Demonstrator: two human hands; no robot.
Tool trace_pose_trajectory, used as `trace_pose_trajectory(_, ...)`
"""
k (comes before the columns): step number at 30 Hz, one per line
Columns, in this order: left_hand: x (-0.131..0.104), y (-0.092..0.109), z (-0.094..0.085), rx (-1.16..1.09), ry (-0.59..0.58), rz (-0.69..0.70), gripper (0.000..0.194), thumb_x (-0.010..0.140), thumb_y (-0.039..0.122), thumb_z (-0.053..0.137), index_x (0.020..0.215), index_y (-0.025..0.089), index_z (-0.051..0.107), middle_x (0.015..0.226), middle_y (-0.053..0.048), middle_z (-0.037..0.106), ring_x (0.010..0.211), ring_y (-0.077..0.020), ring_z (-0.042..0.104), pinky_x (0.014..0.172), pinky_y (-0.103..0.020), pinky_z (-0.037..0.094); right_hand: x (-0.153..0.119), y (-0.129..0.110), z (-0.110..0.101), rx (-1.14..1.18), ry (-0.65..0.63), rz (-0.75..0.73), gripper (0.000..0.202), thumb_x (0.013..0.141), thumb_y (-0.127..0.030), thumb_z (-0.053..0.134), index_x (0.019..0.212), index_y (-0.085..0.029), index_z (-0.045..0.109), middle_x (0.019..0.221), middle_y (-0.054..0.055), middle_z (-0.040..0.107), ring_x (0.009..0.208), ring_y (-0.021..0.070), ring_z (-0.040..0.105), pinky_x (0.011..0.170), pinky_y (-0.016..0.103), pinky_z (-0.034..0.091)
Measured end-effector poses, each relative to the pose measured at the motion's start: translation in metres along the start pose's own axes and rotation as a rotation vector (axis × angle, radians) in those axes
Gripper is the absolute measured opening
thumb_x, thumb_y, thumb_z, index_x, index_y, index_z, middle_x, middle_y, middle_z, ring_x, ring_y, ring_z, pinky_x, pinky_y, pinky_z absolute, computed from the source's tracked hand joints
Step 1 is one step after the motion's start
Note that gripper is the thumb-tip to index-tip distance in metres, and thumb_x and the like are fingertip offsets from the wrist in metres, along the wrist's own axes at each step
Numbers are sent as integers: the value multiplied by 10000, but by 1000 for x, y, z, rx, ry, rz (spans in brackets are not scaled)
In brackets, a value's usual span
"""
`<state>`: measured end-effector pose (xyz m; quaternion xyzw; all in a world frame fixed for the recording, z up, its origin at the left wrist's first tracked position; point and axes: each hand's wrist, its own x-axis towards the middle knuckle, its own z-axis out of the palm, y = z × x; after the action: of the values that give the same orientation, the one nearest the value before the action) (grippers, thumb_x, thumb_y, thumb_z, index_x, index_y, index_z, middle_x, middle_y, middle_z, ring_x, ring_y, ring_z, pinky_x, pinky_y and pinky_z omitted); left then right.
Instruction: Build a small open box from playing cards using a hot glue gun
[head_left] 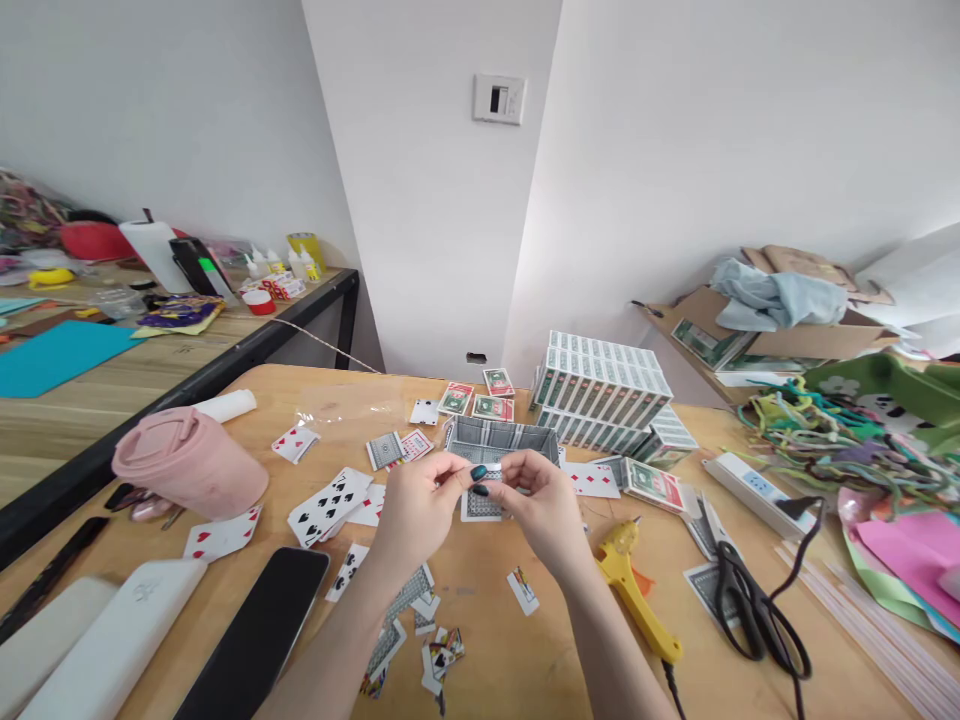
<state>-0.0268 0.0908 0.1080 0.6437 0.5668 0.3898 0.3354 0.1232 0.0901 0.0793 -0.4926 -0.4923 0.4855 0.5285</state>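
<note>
Near the middle of the table, my left hand [421, 503] and my right hand [546, 505] meet fingertip to fingertip. Both are closed in a pinch on a small cut piece of playing card [493, 468]. Right behind them stands an open box made of grey-backed playing cards [506, 436], partly hidden by my fingers. A grey-backed card [480, 508] lies below my fingertips. Another cut card strip [523, 590] rests on the table nearer to me. Card scraps [442, 655] are strewn beside my left forearm.
Stacked card packs [604, 385] rise at the back right. A yellow glue gun [637, 590], black scissors [750, 610] and a power strip [757, 490] lie on the right. A pink tumbler [191, 465], loose cards [330, 508] and a phone [259, 630] occupy the left.
</note>
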Motion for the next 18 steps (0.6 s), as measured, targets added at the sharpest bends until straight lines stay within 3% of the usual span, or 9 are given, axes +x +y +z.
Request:
trace_pose_trajectory(8,-13,10,1,57,76,206,212,803,239,528,623,208,637,619,7,630,606,-144,550,600,-247,409,-10,-15,-4,65,48,75,263,558,-298,803,603,-182,570,532,-41,551,487,90,456,462,209,357)
trace_pose_trajectory(18,-12,17,-5,-106,-7,127,235,780,350,600,605,211,673,576,11,627,557,-140,522,553,-247,398,-16,-23,-4,137,84,42,124,549,-197,758,508,-183,641,494,-18,590,496,102,466,478,221,367)
